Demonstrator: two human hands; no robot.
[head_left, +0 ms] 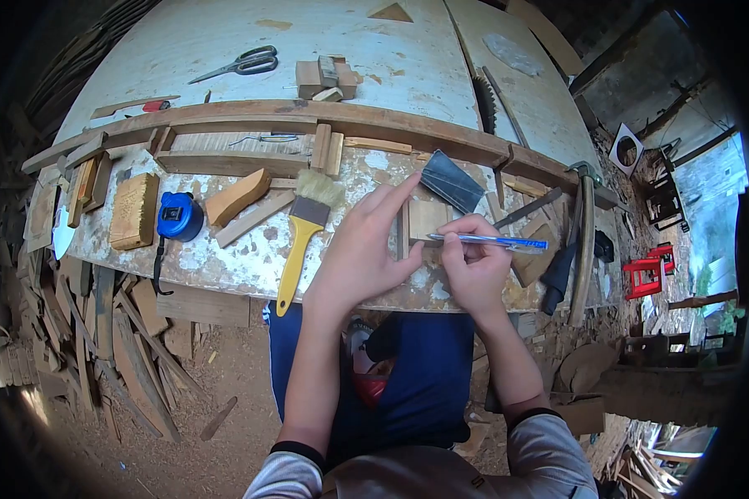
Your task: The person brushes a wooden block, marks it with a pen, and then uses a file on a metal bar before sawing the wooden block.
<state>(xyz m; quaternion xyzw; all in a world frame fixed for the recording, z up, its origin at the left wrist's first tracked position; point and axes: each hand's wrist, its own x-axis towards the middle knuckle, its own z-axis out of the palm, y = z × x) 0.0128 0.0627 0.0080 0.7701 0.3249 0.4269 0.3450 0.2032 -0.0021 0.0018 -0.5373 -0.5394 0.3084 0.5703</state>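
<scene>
A blue pen (516, 243) is pinched in my right hand (478, 264), its tip at a small square wooden block (429, 218) near the front of the bench. My left hand (364, 243) lies along the block's left side, thumb and forefinger stretched apart. The forefinger reaches up to the edge of a dark sheet, perhaps sandpaper (453, 181), just behind the block. Left of that hand lies a paintbrush (300, 245) with a yellow handle and pale bristles. Whether the left fingers press on the block is hard to see.
A blue tape measure (180, 216), a rough wood block (134, 211) and a shaped wood piece (237, 197) lie to the left. A long wooden rail (391, 119) crosses the bench. Scissors (240, 64) lie beyond it. A clamp (585, 241) stands at the right.
</scene>
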